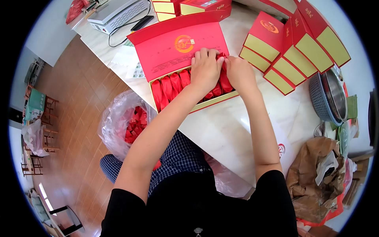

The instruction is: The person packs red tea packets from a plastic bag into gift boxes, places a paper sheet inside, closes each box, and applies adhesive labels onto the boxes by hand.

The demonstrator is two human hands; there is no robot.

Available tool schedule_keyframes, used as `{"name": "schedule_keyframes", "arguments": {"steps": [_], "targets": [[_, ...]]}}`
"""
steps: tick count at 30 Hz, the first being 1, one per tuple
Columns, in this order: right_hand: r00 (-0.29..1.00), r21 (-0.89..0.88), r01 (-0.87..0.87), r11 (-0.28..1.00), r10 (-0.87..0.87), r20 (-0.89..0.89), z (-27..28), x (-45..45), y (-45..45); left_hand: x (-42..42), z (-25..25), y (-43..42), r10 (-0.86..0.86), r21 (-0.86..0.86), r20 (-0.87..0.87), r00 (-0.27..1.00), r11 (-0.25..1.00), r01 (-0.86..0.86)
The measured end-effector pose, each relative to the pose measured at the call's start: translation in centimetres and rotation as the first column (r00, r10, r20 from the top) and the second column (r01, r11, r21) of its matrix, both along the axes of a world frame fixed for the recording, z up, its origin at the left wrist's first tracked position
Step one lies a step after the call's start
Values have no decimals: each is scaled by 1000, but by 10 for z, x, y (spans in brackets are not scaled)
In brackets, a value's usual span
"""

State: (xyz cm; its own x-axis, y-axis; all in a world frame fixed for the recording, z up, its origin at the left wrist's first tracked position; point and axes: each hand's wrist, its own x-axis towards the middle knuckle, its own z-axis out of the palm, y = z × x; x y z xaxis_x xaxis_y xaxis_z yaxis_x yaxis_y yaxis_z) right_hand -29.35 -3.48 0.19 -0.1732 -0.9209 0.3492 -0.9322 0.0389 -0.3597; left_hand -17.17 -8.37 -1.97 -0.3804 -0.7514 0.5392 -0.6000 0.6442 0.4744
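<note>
Pinched a red packet (225, 82) at its upper end with the right hand (241, 74); could not tell whether gripped also by the left hand (206, 70).
Stood near the right end of the open box (215, 103), close against neighbouring packets (175, 83); might have crumpled or torn if squeezed hard in so tight a space.

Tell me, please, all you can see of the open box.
The box looks like cardboard: yellow walls, red edges and a red lid bearing a gold emblem and dark print. It rests on the pale table, lid open, holding red packets. The left hand and right hand are over its right part; contact is unclear.
</note>
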Motion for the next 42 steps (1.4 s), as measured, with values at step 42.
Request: {"name": "schedule_keyframes", "arguments": {"steps": [42], "targets": [[998, -227, -58, 972, 59, -4, 29, 140, 22, 328, -121, 101, 509, 564, -693, 511, 824, -54]]}}
